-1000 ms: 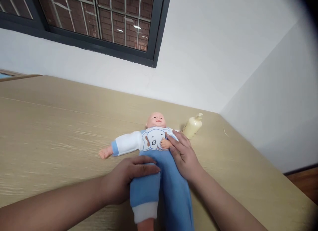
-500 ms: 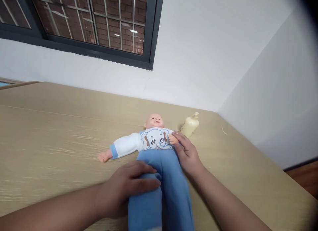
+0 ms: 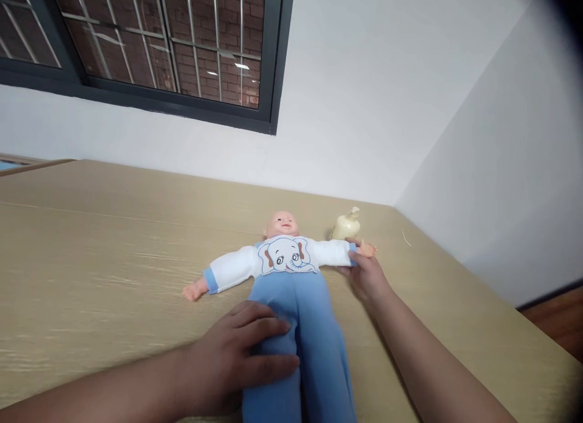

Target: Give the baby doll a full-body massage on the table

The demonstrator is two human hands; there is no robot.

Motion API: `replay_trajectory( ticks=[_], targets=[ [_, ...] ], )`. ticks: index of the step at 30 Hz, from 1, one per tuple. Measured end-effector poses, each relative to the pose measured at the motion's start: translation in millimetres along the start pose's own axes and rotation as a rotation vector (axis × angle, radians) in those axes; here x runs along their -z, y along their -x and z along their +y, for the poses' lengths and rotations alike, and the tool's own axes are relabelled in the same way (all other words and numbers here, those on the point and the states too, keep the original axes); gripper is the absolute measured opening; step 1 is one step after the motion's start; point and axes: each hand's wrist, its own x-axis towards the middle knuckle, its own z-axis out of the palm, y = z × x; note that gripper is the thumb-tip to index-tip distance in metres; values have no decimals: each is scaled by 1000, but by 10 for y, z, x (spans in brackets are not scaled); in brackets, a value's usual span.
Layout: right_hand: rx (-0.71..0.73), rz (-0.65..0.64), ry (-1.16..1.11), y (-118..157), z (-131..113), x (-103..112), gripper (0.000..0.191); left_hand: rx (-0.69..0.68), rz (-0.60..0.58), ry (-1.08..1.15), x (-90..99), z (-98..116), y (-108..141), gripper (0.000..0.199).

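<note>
A baby doll (image 3: 283, 253) lies on its back, dressed in a white top with an elephant picture and blue trousers, both its arms spread outward. My left hand (image 3: 241, 356) rests across the trouser leg on the left, fingers apart. At the blue cuff of the doll's sleeve on the right, my right hand (image 3: 367, 271) grips the sleeve between thumb and fingers. Just behind that hand stands a cream pump bottle (image 3: 347, 224), its lower part partly hidden.
The wooden table (image 3: 113, 241) reaches back to a white wall. A barred window (image 3: 182, 47) is above it. A thin pale strip (image 3: 405, 238) lies right of the bottle.
The doll's arm on the right, bent over its chest before, is now stretched outward. My right hand has moved right with it. My left hand has shifted slightly on the leg.
</note>
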Motion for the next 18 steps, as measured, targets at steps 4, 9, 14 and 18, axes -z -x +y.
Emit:
replay_trajectory(
  ticks=[4,9,14,18],
  targets=[
    [-353,-101,-173,-45,-2,54,39,17,20,32,-29,-16,26,46],
    [-216,-99,-235,-24,-24,19,32,17,15,46,-42,-54,64,45],
    [337,29,53,158,-46,-205,30,69,49,118,-3,-81,99,49],
    [589,76,308,386,-72,-413,37,135,80,325,39,-86,66,52]
  ],
)
